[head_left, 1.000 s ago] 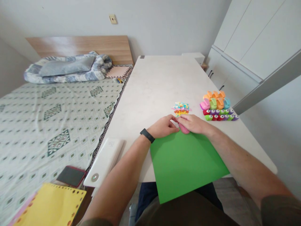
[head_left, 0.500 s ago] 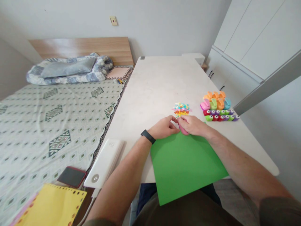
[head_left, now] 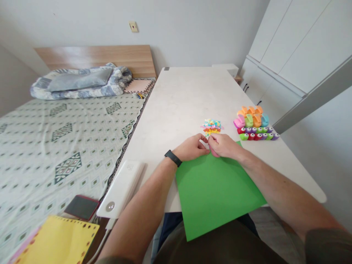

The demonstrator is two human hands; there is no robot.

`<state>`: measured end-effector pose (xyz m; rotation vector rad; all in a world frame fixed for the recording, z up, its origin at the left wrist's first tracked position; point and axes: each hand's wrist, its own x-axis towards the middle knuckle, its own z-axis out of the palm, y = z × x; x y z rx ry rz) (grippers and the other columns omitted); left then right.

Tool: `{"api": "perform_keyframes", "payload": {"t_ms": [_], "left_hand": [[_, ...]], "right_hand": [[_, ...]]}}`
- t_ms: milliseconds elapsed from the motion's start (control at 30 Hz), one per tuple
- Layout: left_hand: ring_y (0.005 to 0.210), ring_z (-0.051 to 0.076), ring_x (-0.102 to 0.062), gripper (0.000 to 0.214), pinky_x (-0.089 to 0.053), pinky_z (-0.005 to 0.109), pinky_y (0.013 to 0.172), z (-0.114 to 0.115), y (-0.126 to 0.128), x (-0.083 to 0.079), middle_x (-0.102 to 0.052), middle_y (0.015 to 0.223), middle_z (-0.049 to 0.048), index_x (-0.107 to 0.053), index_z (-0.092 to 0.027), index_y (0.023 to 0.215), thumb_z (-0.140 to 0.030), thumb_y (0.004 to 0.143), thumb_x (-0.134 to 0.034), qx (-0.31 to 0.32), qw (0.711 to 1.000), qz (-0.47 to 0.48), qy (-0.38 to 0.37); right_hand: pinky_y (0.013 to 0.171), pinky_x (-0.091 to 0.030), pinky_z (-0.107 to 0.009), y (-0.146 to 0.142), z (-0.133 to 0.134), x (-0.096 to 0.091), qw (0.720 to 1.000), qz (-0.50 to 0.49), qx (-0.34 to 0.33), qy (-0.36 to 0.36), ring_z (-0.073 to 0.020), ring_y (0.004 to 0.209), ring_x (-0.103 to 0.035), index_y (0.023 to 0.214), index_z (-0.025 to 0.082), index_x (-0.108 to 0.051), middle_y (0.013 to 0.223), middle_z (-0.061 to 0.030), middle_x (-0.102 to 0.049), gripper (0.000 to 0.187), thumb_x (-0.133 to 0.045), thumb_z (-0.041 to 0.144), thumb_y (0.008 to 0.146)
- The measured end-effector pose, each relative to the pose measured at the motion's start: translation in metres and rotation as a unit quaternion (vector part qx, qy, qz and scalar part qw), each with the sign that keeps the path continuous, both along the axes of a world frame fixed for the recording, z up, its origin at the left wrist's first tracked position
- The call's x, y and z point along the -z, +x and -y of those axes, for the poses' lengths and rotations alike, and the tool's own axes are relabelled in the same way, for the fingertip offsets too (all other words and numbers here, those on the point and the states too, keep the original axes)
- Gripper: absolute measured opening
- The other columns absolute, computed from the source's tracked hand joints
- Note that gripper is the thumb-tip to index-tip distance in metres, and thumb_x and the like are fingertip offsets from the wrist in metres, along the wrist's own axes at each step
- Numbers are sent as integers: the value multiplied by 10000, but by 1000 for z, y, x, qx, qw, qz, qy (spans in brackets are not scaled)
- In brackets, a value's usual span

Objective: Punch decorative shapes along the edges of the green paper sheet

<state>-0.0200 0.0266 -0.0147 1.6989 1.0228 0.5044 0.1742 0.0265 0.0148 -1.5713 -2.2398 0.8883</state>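
A green paper sheet (head_left: 214, 190) lies on the white table (head_left: 181, 102) and hangs over its near edge. At the sheet's far edge my right hand (head_left: 224, 146) is closed around a small pink paper punch (head_left: 215, 153), mostly hidden under the fingers. My left hand (head_left: 191, 148), with a black band on the wrist, rests beside it with curled fingers pinching at the sheet's edge, fingertips touching the right hand. Just beyond the hands sits a small pile of colourful paper cut-outs (head_left: 211, 127).
A cluster of coloured paper punches (head_left: 254, 124) stands to the right near the table edge. A white flat device (head_left: 121, 189) lies at the table's near left corner. A bed (head_left: 60, 132) is on the left, with a phone (head_left: 81, 207) and yellow paper (head_left: 59, 240).
Both hands stay at the sheet's far edge; the right hand has crept slightly left over the punch, and the green sheet has shifted a little.
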Motion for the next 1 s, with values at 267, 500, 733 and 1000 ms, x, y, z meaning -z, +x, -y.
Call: {"api": "perform_keyframes", "payload": {"t_ms": [267,500,733,1000], "left_hand": [[567,107,-579,390,-387,202,520,1,0,-2,-716,743,6,-530,-169,1117,-296,814,-740,5,1000,-2,0],[567,112,-586,398,-399,211,533,2,-1,-1,-720,732,4,-535,-164,1137,-306,819,-729,-1,1000,0,17],[599,120,-609,405,-414,215,540,4,-2,0,-734,777,21,-527,-170,1152,-321,831,-723,1,1000,-3,20],[579,106,-573,328,-416,216,549,6,-1,-4,-732,770,27,-606,-152,1093,-329,838,-710,11,1000,-17,24]], "right_hand": [[661,-396,-308,-4,0,2,1000,15,-2,26,-187,601,-588,629,241,-508,566,-32,-661,368,-399,239,981],[625,-388,-305,-5,-1,8,999,-2,14,31,-188,600,-591,678,240,-536,543,-19,-649,353,-391,292,996],[705,-423,-293,0,0,2,999,-34,-6,13,-168,627,-608,684,226,-550,584,2,-668,335,-417,308,980],[834,-439,-310,17,-15,12,980,-119,130,89,-217,914,-648,875,222,-696,926,-36,-747,316,-434,375,962]]}}
